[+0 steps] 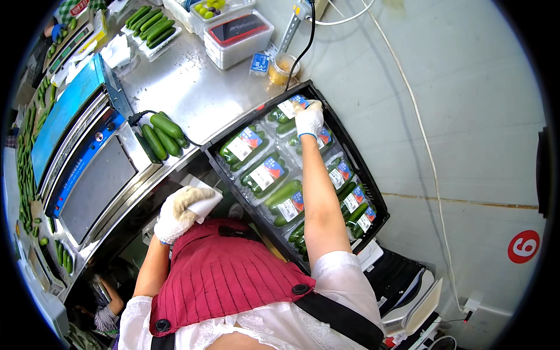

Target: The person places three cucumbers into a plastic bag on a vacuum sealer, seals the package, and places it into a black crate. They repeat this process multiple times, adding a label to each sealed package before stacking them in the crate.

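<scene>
A gloved left hand (184,213) closes its fingers around a white item (205,206), hard to identify, near a black crate (357,165). The right forearm (321,201) hides some cucumber packs (265,174) inside; the right hand (308,119) covers the farthest, whether pinching I cannot tell. Beyond, loose cucumbers (168,126) and a blue machine (93,146) crowd the worktop (181,70) edge, open metal stretching toward plastic tubs (224,53).

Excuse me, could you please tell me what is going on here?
The person's gloved right hand is on a pack of cucumbers at the far end of a black crate, which holds several more labelled packs. The gloved left hand grips a white item, too unclear to name. Loose cucumbers lie on the counter beside a blue machine.
</scene>
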`<state>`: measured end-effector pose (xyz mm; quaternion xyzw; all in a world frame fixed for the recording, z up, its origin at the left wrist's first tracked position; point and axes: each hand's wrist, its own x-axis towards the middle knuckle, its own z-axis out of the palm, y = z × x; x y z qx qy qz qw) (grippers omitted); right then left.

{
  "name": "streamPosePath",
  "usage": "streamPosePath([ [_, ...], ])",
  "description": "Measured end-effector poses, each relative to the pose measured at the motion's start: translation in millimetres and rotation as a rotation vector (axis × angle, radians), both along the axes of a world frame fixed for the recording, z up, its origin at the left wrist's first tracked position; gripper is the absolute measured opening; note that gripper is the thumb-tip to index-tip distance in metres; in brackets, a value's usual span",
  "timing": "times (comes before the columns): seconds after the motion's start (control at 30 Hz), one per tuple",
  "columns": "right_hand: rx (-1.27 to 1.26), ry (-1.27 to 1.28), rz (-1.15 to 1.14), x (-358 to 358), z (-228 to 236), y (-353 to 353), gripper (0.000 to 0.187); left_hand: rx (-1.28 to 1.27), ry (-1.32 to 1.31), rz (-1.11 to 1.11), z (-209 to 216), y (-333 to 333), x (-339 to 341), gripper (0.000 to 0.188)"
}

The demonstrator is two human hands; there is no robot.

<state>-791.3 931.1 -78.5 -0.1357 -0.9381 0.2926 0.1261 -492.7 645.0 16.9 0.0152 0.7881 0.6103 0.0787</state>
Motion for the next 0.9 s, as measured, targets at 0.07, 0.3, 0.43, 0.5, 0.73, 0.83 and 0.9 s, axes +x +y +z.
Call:
streamPosePath([
  [0.07,0.224,0.086,0.070,8,15,-5,0.064,-0.019,0.009,-0.066,-4,-8,1,0.046],
  [0.3,0.645,0.057,0.517,53,-27,-26,0.066,-0.199,0.213,0.052,-5,-1,-4,0.022],
  [0.43,0.405,-0.115,0.640,87,21,-31,0.061,0.055,0.085,0.171,3,10,-9,0.014],
  [0.5,0.160,-0.091,0.686,114,45,-40,0.051,0.084,0.057,0.164,7,10,-13,0.012],
  [0.73,-1.182,-0.466,0.870,250,81,-81,0.039,0.228,-0.208,0.177,6,26,-9,0.017],
  [0.83,-1.146,-0.404,0.682,276,59,-78,0.033,0.155,-0.113,0.153,-1,33,-3,0.016],
  [0.9,-1.099,-0.389,0.693,280,67,-68,0.026,0.069,-0.123,0.183,-4,38,3,0.017],
])
